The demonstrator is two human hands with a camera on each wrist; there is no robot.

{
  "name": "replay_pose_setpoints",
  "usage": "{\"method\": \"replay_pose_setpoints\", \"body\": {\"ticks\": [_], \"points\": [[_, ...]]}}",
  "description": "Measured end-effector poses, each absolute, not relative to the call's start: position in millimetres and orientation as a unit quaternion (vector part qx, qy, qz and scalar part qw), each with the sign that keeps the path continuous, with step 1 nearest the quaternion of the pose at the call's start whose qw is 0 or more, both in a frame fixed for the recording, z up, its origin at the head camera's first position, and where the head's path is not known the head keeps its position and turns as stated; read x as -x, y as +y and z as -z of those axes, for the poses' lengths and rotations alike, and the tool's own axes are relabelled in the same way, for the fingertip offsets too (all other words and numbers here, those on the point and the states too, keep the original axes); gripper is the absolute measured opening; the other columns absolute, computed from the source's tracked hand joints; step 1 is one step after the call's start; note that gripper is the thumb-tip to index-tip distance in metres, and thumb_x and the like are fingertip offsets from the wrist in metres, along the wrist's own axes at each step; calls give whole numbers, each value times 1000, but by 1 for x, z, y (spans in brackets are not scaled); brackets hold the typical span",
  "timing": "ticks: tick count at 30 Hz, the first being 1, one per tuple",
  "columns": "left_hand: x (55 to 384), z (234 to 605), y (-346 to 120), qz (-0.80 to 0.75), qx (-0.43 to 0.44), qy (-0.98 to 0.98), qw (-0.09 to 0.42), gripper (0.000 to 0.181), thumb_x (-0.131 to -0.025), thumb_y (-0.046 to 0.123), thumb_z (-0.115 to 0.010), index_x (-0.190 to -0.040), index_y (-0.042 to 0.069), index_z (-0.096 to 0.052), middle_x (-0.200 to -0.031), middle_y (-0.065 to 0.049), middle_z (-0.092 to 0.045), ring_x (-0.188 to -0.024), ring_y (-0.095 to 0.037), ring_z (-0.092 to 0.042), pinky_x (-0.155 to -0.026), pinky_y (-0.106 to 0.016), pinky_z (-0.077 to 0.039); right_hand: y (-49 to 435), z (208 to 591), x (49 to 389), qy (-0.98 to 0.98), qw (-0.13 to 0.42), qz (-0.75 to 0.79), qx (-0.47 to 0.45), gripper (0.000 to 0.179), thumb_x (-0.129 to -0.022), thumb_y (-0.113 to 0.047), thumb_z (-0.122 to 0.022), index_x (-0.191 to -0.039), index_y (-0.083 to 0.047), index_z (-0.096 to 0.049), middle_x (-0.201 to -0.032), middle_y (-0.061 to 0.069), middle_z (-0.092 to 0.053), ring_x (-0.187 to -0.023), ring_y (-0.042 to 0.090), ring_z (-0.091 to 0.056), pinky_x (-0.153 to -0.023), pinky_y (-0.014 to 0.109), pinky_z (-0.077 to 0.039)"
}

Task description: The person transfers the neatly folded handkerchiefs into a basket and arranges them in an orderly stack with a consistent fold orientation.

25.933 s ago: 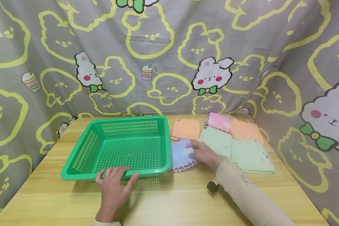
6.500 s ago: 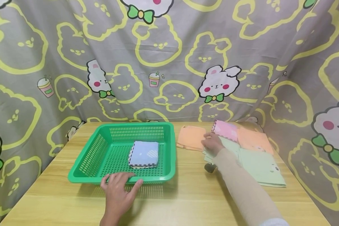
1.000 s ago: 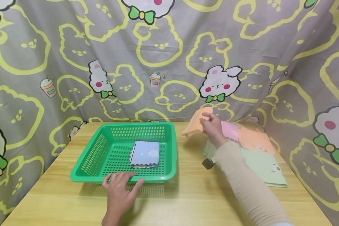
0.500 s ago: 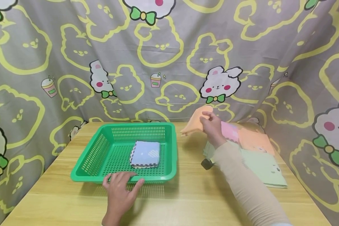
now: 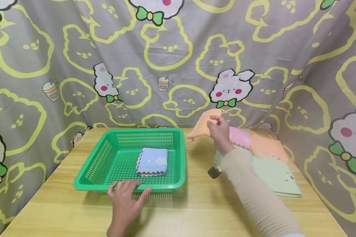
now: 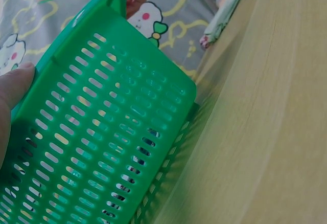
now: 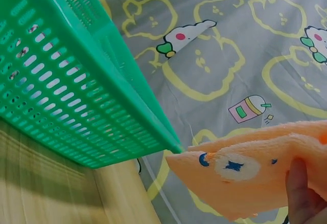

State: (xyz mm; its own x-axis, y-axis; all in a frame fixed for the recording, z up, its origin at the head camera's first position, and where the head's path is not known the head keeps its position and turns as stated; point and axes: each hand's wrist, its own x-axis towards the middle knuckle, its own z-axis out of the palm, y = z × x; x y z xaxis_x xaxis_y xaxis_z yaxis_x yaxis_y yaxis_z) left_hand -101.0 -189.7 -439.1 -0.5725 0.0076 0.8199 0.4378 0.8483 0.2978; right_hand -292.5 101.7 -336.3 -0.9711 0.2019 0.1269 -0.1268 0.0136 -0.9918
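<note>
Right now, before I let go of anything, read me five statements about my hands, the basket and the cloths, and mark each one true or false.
1. Your left hand is on the basket's near rim. True.
2. The blue cloth lies inside the basket. True.
3. Your right hand holds the blue cloth. False: it holds an orange cloth.
4. The cloth in your right hand has blue marks on it. True.
5. The pink cloth is in the basket. False: the pink cloth is outside, to the basket's right.
</note>
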Motion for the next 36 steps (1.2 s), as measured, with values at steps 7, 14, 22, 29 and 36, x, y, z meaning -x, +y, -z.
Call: {"method": "replay_pose_setpoints", "body": {"ticks": [7,14,22,29,36], "points": [[101,439,-190,240,129,-854,444,58,-92,63,-51,-83,8,-68,-82,-8,-68,-81,-30,-55,-89,-63,-18,99,333,291,-702,115,-703,21,32,-91,-8,-59,-123,-4,-56,-87,3,-42,-56,7,-38,-48,18,-35],[102,441,-190,239,128,-853,445,58,-92,63,-51,-83,8,-68,-82,-8,-68,-81,-29,-54,-88,-65,-18,94,329,290,-690,125,-712,17,31,-90,-6,-60,-121,-3,-57,-86,4,-41,-58,8,-38,-49,19,-35],[101,442,-191,242,125,-857,437,57,-91,62,-53,-83,7,-68,-83,-8,-69,-82,-30,-54,-88,-66,-17,87,324,287,-686,127,-716,21,29,-89,-5,-61,-118,-3,-58,-92,5,-45,-66,11,-41,-52,19,-37],[100,442,-191,244,124,-858,434,55,-90,61,-55,-84,8,-68,-83,-9,-69,-82,-30,-54,-89,-65,-17,81,323,286,-686,118,-718,18,30,-89,-5,-61,-119,-3,-57,-115,9,-48,-89,16,-44,-64,21,-42],[101,441,-190,241,129,-854,443,57,-91,62,-52,-84,8,-68,-83,-8,-69,-82,-28,-53,-88,-65,-17,76,322,284,-680,106,-726,13,30,-90,-5,-60,-120,-2,-56,-117,10,-47,-83,16,-46,-60,20,-43]]}}
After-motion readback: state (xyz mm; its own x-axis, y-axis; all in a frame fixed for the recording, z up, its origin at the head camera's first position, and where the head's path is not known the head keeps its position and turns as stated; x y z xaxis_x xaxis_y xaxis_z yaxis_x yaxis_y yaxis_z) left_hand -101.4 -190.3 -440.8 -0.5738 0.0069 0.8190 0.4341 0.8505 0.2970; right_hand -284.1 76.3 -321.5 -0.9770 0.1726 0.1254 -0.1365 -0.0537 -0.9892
